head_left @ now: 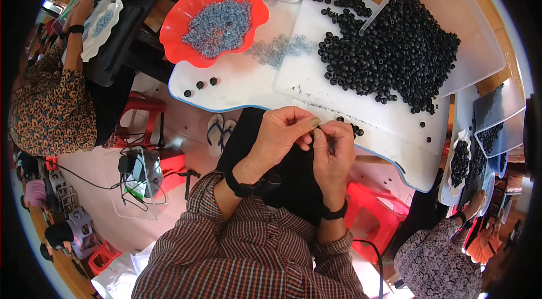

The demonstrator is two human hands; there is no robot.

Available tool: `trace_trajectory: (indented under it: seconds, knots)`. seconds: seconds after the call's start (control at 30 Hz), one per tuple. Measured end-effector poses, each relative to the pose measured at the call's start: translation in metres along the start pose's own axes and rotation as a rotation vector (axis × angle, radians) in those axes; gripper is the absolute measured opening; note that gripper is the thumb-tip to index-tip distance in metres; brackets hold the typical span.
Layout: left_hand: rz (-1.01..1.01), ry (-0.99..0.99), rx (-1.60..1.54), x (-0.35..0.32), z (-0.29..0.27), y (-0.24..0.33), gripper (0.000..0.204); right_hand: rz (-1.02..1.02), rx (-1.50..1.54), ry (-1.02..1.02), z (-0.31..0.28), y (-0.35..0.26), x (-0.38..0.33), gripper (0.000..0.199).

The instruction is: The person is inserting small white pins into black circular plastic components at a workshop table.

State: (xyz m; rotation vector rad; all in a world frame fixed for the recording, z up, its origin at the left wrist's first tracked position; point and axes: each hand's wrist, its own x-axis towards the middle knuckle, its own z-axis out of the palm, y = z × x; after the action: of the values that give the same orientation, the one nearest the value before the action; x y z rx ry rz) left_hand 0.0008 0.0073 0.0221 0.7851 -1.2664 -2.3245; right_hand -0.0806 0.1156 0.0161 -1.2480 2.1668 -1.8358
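**Slip hazard at a fingertip hold**

I find a dark piece (317,128) between the two hands' fingertips, above the lap; it is too small for me to identify. Should either pinch loosen, I judge it could drop to the floor. The left hand (278,136) pinches it with thumb and forefinger; the right hand (333,158) meets it, thumb and forefinger likewise pressed together. Just beside the right hand, loose beads (358,130) lie near the table (243,87) edge, where a knuckle could knock them off. Farther out sit a black pile (389,45) and a red dish (174,31).
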Motion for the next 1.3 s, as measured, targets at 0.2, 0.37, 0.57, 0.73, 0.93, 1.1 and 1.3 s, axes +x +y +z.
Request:
trace_trajectory:
  seconds: [0.2,0.37,0.57,0.73,0.93,1.1,1.3]
  knots:
    - [-0.005,0.019,-0.021,-0.002,0.004,-0.001,0.014,0.017,0.006,0.008,0.001,0.001,-0.002,0.017]
    - [-0.008,-0.030,-0.082,-0.001,0.001,-0.003,0.014,0.121,0.203,0.003,-0.002,0.004,-0.002,0.017]
    - [0.071,-0.020,0.014,-0.001,0.002,0.000,0.013,0.100,0.184,-0.009,-0.001,0.003,0.001,0.016]
    - [0.146,0.007,0.102,-0.004,0.007,-0.001,0.013,0.159,0.115,0.010,-0.006,-0.009,0.003,0.009]
    - [0.188,0.052,0.157,-0.007,0.007,-0.004,0.013,0.271,-0.120,-0.183,-0.008,-0.011,0.002,0.022]
    - [0.229,0.015,0.156,-0.005,0.004,-0.008,0.013,0.317,-0.075,-0.194,-0.004,-0.004,-0.003,0.025]
    - [0.201,-0.022,0.171,-0.006,0.005,-0.004,0.013,0.395,0.098,-0.198,-0.006,-0.006,-0.004,0.023]
